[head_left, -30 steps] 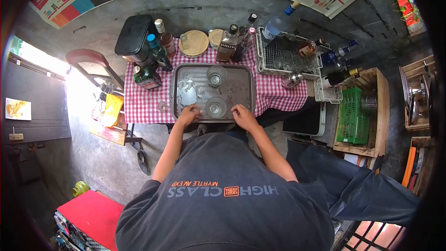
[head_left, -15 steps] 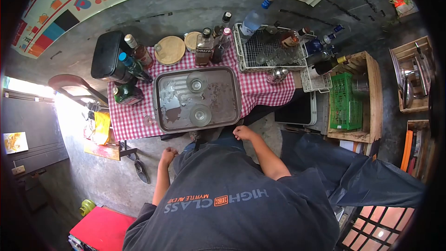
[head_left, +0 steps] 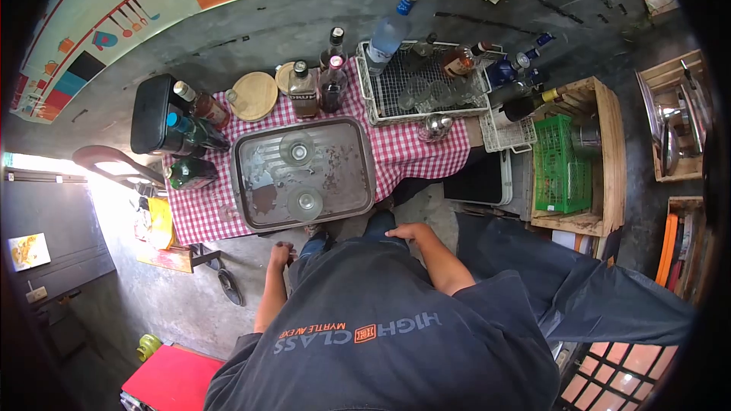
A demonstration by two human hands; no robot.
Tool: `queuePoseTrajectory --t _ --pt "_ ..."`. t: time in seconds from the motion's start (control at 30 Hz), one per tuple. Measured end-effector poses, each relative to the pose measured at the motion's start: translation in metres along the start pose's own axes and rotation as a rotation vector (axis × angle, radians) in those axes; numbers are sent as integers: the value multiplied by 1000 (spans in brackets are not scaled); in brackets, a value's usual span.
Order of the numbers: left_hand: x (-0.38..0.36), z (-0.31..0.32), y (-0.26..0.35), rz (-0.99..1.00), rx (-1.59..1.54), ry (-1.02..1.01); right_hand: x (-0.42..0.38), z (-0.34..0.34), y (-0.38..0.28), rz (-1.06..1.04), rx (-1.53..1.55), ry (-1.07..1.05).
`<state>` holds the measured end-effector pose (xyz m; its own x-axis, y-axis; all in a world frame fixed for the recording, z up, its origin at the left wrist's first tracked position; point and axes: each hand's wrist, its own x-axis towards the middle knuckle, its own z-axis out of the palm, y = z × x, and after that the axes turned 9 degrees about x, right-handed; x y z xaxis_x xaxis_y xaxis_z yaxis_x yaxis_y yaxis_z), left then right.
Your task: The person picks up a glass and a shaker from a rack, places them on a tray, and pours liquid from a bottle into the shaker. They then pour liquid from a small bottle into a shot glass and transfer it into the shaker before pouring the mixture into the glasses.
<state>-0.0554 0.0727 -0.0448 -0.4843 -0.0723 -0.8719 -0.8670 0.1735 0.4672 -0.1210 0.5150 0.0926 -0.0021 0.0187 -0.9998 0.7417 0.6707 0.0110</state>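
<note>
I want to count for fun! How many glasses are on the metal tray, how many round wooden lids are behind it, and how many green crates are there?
Glasses on the metal tray: 2
Round wooden lids: 2
Green crates: 1
Total: 5

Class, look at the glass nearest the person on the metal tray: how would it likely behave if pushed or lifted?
The near glass looks like clear glassware, so it is probably fragile. It stands on the metal tray, whose surface seems wet, so it may slide readily when pushed. It looks squat, so tipping seems unlikely.

Grey concrete floor (head_left: 190, 297), wooden crates (head_left: 601, 152)
</note>
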Motion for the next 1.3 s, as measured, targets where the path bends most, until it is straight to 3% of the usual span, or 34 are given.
queuePoseTrajectory --t 0.13,0.27,0.33,0.43,0.53,0.6,0.67,0.77,0.83,0.87,0.97,1.07,1.17,1.3 --pt "-15 35 38 27 -72 25 -14 -43 0 44 -111 -154" --pt "-12 80 24 25 -184 136 -4 -96 16 -46 -180 -96" --pt "-17 101 21 18 -4 165 17 -125 22 -31 -276 -56" --pt "-50 134 33 102 202 132 31 -171 22 -189 -669 -12" --pt "-75 158 64 -18 325 121 6 -212 25 -282 -639 65" --pt "-18 162 16 103 627 126 20 -239 37 -469 -615 197" --pt "-5 181 22 33 360 170 30 -264 50 -701 -585 387" --pt "-59 214 106 176 681 197 -31 -289 48 -757 -198 280" --pt "-105 239 172 384 538 202 -44 -301 49 -893 -38 324" --pt "-120 244 204 337 555 154 -51 -305 50 -957 45 343" --pt "-137 261 268 318 619 31 -91 -319 40 -1128 42 533" --pt "-137 282 310 502 374 75 -91 -340 29 -1320 51 614" --pt "-140 301 365 683 298 89 -103 -349 13 -1245 146 555" --pt "-124 325 414 773 313 170 -108 -358 2 -1275 73 582"
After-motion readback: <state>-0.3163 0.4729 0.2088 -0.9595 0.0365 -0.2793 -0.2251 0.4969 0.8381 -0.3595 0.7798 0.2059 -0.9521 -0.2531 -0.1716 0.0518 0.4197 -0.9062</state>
